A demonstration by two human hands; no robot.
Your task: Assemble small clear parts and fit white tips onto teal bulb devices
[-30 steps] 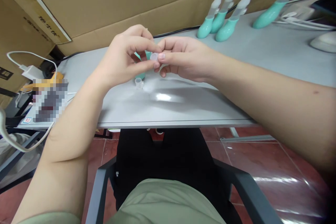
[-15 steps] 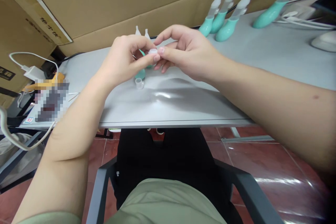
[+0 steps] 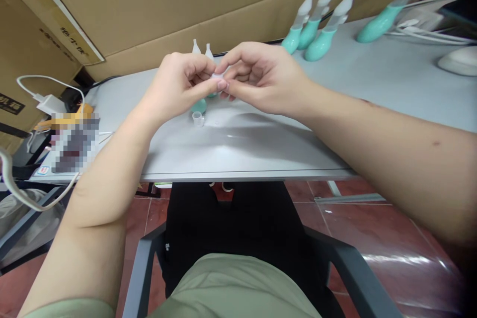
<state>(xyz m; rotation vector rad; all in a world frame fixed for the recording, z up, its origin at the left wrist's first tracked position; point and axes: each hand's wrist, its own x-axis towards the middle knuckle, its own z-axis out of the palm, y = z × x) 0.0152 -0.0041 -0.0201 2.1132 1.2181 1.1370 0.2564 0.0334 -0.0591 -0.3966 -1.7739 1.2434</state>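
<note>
fingers (image 3: 219,84) of both hands pinch a small white cap (image 3: 215,76), held above the worktop (image 3: 261,144) where left hand (image 3: 179,87) and right hand (image 3: 261,79) meet. just below lies a clear cup (image 3: 197,119) beside a teal bulb (image 3: 200,105). two white tips (image 3: 201,48) show behind the knuckles; three teal bottles (image 3: 313,30) stand well apart, far right.

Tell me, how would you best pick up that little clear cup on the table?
Pinch the clear cup across its round wall from above, probably thumb and forefinger. It stands upright, mouth up, just nearer than the teal bulb, so the near and top sides are free.
</note>
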